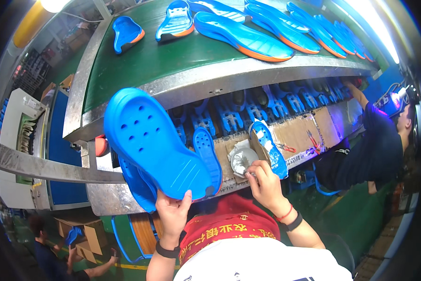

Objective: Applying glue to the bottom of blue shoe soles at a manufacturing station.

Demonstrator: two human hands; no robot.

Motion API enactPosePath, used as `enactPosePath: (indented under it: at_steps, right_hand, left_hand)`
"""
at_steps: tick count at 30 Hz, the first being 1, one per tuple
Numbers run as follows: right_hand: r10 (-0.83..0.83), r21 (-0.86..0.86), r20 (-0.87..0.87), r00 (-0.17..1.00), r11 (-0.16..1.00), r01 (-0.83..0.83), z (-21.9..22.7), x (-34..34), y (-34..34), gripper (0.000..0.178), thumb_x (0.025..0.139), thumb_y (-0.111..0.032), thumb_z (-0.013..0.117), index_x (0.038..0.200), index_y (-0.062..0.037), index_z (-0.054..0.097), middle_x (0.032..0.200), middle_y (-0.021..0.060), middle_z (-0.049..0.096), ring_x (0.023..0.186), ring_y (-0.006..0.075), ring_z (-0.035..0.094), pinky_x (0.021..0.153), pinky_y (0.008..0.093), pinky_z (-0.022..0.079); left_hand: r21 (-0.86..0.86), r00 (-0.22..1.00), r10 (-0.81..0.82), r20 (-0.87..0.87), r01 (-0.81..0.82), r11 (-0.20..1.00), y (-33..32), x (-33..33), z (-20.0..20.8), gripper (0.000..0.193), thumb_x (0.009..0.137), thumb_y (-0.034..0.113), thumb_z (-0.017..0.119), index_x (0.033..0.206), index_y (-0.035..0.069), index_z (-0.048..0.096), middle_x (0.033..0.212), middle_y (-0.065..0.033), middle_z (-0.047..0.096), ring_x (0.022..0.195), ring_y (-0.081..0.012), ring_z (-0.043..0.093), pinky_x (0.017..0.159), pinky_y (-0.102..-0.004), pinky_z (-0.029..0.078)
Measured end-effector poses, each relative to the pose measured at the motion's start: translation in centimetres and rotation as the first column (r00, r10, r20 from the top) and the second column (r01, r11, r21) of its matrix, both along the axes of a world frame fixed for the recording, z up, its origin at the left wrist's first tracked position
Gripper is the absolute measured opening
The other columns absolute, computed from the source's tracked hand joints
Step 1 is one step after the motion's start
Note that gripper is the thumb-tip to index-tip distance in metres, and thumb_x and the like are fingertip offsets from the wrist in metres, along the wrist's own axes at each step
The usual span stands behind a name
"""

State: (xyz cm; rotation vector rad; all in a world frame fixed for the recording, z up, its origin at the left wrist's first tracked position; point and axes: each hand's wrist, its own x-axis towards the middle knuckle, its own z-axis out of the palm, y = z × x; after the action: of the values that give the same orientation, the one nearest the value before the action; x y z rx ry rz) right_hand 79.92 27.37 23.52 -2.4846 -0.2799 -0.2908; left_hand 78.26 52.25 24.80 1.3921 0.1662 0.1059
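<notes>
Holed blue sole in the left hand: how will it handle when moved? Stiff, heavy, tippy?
Blue sole probably fairly stiff: no obvious sag beyond the left hand. Perhaps light: one hand holds it by the heel. May tip: broad forefoot extends far from the held heel.

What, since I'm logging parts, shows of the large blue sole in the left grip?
The large blue sole looks like moulded foam or rubber, with round holes in its broad end and fine grooves toward the narrower one. It tilts, broad end up and leftward, before another blue sole; the left grip holds its lower end.
</notes>
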Motion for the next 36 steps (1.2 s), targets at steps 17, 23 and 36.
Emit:
enactPosePath:
  at_steps: [17,23,36]
  right_hand:
    - [0.295,0.126,0.145,0.944,0.941,-0.313,4.5,0.2,4.0,0.019,0.077,-0.002,0.071,0.093,-0.0025,0.061,0.097,0.0134,0.062,0.066,0.0267,0.066,0.053,0.0322,0.052]
    - [0.255,0.137,0.150,0.955,0.952,-0.275,4.6,0.3,4.3,0.018,0.077,-0.001,0.071,0.092,-0.0024,0.061,0.095,0.0128,0.063,0.065,0.0276,0.066,0.052,0.0326,0.052]
    - [0.049,0.083,0.216,0.975,0.994,-0.068,5.8,0.6,2.2,0.018,0.078,0.000,0.069,0.095,-0.0018,0.062,0.097,0.0153,0.063,0.072,0.0308,0.066,0.058,0.0351,0.053]
  left_hand:
    - [0.233,0.987,0.026,0.159,-0.063,0.970,-1.7,-0.1,1.5,0.036,0.082,-0.005,0.068,0.115,-0.005,0.053,0.097,-0.0101,0.066,0.087,-0.0137,0.065,0.079,-0.0268,0.053]
    - [0.220,0.986,0.029,0.162,-0.065,0.973,-1.8,-0.4,1.7,0.036,0.083,-0.005,0.067,0.116,-0.005,0.053,0.098,-0.0097,0.066,0.088,-0.0135,0.065,0.080,-0.0270,0.053]
    - [0.241,0.998,-0.027,0.061,0.011,0.971,-1.7,1.6,2.7,0.051,0.081,-0.003,0.069,0.126,-0.007,0.043,0.100,-0.0136,0.066,0.089,-0.0184,0.067,0.082,-0.0308,0.055]
